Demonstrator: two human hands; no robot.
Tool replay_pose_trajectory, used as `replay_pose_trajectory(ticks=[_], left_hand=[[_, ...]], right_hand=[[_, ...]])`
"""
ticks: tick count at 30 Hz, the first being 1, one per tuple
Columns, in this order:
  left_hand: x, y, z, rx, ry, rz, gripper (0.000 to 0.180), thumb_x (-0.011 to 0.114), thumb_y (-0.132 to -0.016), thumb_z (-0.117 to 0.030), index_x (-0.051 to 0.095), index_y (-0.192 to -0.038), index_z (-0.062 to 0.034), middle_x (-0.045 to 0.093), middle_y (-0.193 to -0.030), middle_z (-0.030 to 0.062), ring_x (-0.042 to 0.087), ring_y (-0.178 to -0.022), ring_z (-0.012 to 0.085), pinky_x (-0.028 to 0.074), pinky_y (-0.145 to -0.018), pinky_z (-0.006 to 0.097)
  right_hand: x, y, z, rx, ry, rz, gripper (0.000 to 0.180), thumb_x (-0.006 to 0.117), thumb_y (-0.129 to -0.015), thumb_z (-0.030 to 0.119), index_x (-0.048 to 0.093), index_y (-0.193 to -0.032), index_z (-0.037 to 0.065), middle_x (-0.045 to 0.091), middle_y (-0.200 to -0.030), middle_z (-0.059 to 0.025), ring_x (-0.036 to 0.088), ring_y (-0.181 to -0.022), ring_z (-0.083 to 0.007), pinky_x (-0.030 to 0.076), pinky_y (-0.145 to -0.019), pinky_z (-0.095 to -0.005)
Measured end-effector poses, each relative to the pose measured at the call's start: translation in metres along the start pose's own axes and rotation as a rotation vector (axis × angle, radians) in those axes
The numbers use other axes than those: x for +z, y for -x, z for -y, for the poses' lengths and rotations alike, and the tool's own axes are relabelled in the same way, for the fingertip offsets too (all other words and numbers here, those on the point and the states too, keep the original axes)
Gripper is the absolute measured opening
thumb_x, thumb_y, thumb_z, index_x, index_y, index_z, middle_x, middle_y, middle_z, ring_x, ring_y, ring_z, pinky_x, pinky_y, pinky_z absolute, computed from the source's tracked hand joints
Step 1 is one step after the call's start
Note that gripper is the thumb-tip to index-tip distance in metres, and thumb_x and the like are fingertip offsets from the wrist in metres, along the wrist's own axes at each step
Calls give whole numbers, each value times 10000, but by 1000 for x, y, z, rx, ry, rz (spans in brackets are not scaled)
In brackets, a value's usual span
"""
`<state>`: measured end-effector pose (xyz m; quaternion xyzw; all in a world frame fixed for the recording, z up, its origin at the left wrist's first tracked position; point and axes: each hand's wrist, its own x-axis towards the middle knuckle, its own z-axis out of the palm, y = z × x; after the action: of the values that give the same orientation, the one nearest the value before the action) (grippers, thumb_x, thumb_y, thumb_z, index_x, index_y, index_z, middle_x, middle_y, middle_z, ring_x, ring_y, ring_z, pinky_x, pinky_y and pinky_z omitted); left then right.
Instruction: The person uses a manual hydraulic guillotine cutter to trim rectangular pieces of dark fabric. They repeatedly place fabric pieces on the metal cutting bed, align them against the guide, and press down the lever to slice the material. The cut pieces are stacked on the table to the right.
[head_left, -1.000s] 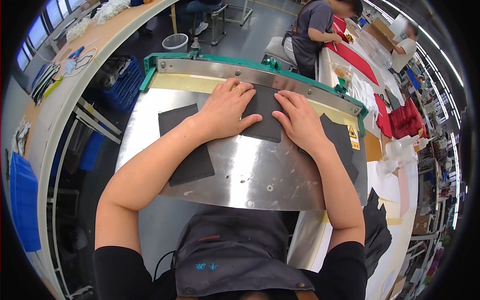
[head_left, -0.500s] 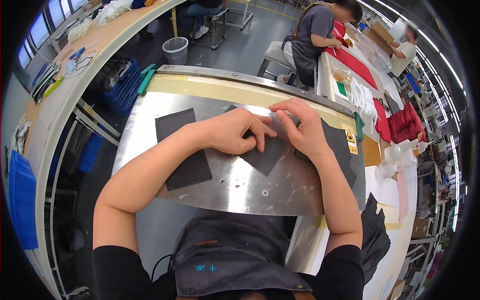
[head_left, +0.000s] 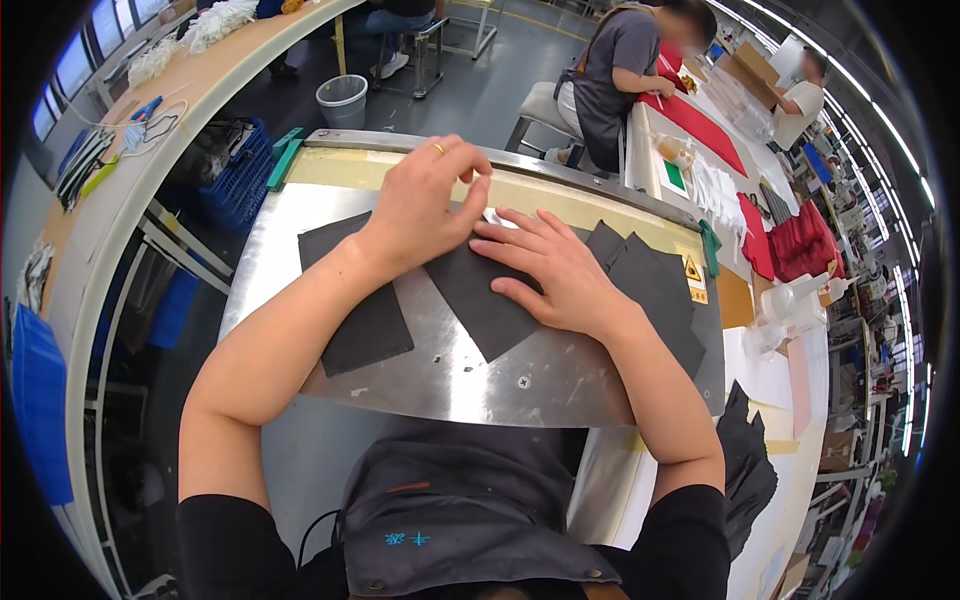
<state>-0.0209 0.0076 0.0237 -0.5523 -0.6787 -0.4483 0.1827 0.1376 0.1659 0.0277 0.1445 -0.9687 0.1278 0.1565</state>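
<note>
My left hand [head_left: 425, 205] had lifted off the dark fabric piece [head_left: 490, 290] and pinched its fingers together on something small and pale at the top edge (too tiny to name). My right hand [head_left: 555, 270], fingers spread flat, kept that piece pinned on the steel plate [head_left: 480, 375], so I judged the smoothing finished.

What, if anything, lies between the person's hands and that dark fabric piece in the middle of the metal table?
Nothing visible. The right hand lies flat on the dark fabric piece, and the left hand is on its top edge, fingers pinched together there.
</note>
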Motion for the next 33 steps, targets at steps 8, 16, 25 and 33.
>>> replay_pose_trajectory(ticks=[8, 16, 25, 33], left_hand=[[7, 9, 9, 64, -138, 305, 319, 699, -864, -213, 662, -1117, -22, 658, -1133, 140, 580, -1086, 321, 455, -967, 412], [12, 10, 3, 23, -265, 489, 519, 621, -935, -408, 610, -1283, -23, 574, -1387, 109, 490, -1267, 336, 386, -1065, 451], [11, 11, 10, 15, -307, 475, 513, 604, -942, -395, 604, -1304, -31, 552, -1427, 124, 430, -1360, 354, 340, -1104, 451], [8, 10, 11, -14, -297, 506, 514, 602, -948, -352, 560, -1351, -37, 513, -1459, 117, 398, -1385, 348, 321, -1134, 457]], right_hand=[[4, 9, -19, 336, 277, -43, 486, 612, -960, 376, 580, -1326, 58, 579, -1338, -88, 521, -1278, -265, 324, -1150, -490], [-1, 11, -28, 426, 179, -40, 487, 597, -974, 337, 558, -1350, 31, 539, -1419, -127, 499, -1316, -294, 356, -1134, -443], [1, 10, -28, 378, 172, -48, 527, 607, -968, 351, 543, -1354, -1, 525, -1437, -146, 467, -1347, -322, 364, -1125, -426], [7, 10, -32, 370, 181, -54, 560, 607, -969, 384, 531, -1366, -4, 506, -1459, -150, 424, -1389, -330, 343, -1146, -440]])
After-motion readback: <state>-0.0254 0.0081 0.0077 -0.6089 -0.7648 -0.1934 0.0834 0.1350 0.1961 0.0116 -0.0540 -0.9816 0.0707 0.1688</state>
